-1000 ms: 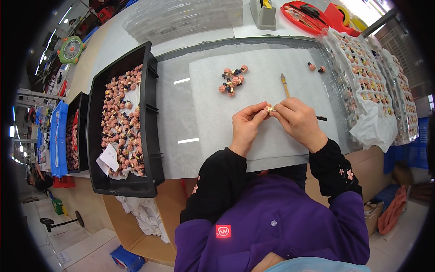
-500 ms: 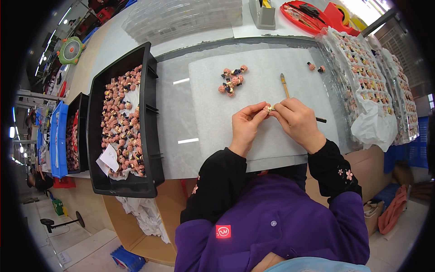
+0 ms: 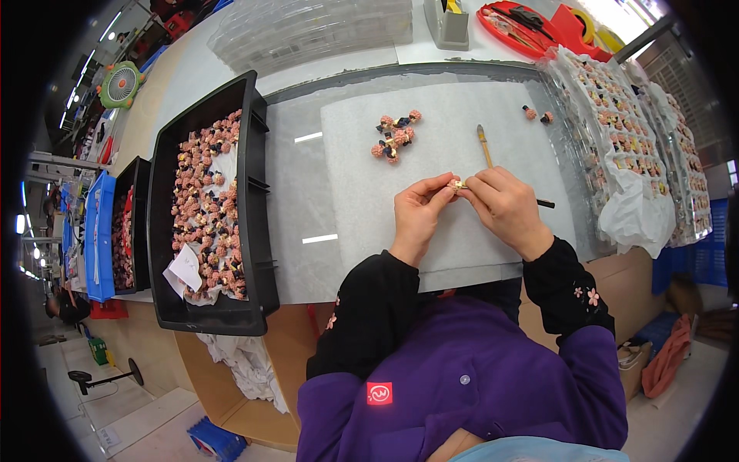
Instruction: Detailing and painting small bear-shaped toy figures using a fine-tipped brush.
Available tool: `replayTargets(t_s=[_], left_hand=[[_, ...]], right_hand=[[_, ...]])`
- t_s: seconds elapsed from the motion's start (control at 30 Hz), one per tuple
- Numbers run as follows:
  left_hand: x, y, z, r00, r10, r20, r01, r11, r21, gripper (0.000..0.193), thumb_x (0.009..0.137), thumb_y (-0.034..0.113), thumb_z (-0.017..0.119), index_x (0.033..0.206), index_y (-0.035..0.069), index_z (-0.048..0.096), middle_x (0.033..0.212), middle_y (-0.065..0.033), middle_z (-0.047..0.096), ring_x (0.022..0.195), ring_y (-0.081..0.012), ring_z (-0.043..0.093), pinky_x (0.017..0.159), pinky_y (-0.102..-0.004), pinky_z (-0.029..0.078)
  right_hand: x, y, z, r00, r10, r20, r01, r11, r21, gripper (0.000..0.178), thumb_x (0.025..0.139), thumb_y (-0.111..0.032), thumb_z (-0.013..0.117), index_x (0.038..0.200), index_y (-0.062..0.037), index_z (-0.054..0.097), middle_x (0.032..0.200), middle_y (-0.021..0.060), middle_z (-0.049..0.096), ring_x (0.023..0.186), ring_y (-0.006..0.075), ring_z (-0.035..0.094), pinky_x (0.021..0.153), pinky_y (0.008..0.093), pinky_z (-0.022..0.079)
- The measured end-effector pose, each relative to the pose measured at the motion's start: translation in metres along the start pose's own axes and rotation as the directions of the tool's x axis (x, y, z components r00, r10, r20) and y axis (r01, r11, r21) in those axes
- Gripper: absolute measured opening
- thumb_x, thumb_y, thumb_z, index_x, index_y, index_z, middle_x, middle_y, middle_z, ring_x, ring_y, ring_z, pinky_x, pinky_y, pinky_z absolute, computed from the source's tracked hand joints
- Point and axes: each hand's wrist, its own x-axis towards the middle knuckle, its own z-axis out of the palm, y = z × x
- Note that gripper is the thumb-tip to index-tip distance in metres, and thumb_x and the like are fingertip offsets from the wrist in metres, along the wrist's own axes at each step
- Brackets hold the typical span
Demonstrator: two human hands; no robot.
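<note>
My left hand point(image 3: 418, 215) pinches a small figurine point(image 3: 456, 185) with a pink knobbly head and a cream part, above the white sheet point(image 3: 362, 208). Close against it, my right hand point(image 3: 508, 208) is closed round a thin dark-ended brush or pen point(image 3: 546, 204). The tool's tip meets the figurine between my fingertips; its exact contact is too small to make out. Just beyond my right hand lies a wooden-handled brush point(image 3: 483, 142). A cluster of pink and dark figurines point(image 3: 395, 138) rests on the sheet ahead of my left hand.
To the left stands a black crate point(image 3: 258, 192) full of similar figurines. Two more figurines point(image 3: 539, 115) lie at the far right, beside plastic trays point(image 3: 616, 123) packed with figurines. Clear trays point(image 3: 308, 35), a grey dispenser point(image 3: 446, 27) and a red tool tray point(image 3: 508, 35) line the back.
</note>
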Motion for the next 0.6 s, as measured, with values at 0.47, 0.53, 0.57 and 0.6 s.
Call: replayTargets(t_s=[0.47,0.53,0.57,0.6], left_hand=[[0.0000,-0.0005,-0.0003,1.000,-0.004,0.003,0.004,1.000,0.003,0.023,0.084,-0.002,0.060,0.106,-0.007,0.060,0.099,-0.0140,0.064,0.089,-0.0168,0.062,0.080,-0.0274,0.052],[-0.0002,-0.0005,-0.0003,1.000,0.005,0.009,-0.005,1.000,0.013,0.022,0.083,-0.002,0.060,0.105,-0.007,0.060,0.099,-0.0139,0.064,0.089,-0.0167,0.062,0.080,-0.0274,0.052],[-0.0002,-0.0005,-0.0003,1.000,0.004,0.009,-0.004,1.000,0.013,0.022,0.083,-0.002,0.060,0.105,-0.007,0.060,0.099,-0.0139,0.064,0.089,-0.0167,0.062,0.080,-0.0274,0.052],[-0.0002,-0.0005,-0.0003,1.000,0.000,0.007,0.000,1.000,0.005,0.022,0.083,-0.002,0.060,0.105,-0.007,0.060,0.099,-0.0139,0.064,0.089,-0.0168,0.062,0.080,-0.0275,0.052]], right_hand=[[0.0000,0.0013,-0.0006,1.000,-0.013,0.018,0.013,1.000,0.003,0.010,0.075,-0.013,0.066,0.080,-0.0065,0.060,0.072,0.0017,0.055,0.066,0.0176,0.055,0.055,0.0292,0.047],[0.0003,0.0012,-0.0009,1.000,-0.014,0.020,0.014,1.000,-0.002,0.010,0.075,-0.013,0.066,0.079,-0.0066,0.061,0.072,0.0016,0.055,0.065,0.0175,0.055,0.055,0.0292,0.047],[0.0005,0.0010,-0.0009,1.000,-0.009,0.019,0.009,1.000,-0.002,0.009,0.075,-0.013,0.066,0.079,-0.0068,0.061,0.071,0.0015,0.055,0.065,0.0174,0.055,0.054,0.0291,0.046],[0.0006,0.0009,-0.0008,1.000,-0.004,0.018,0.004,1.000,-0.002,0.009,0.075,-0.013,0.066,0.078,-0.0070,0.061,0.071,0.0013,0.055,0.065,0.0173,0.055,0.054,0.0291,0.046]])
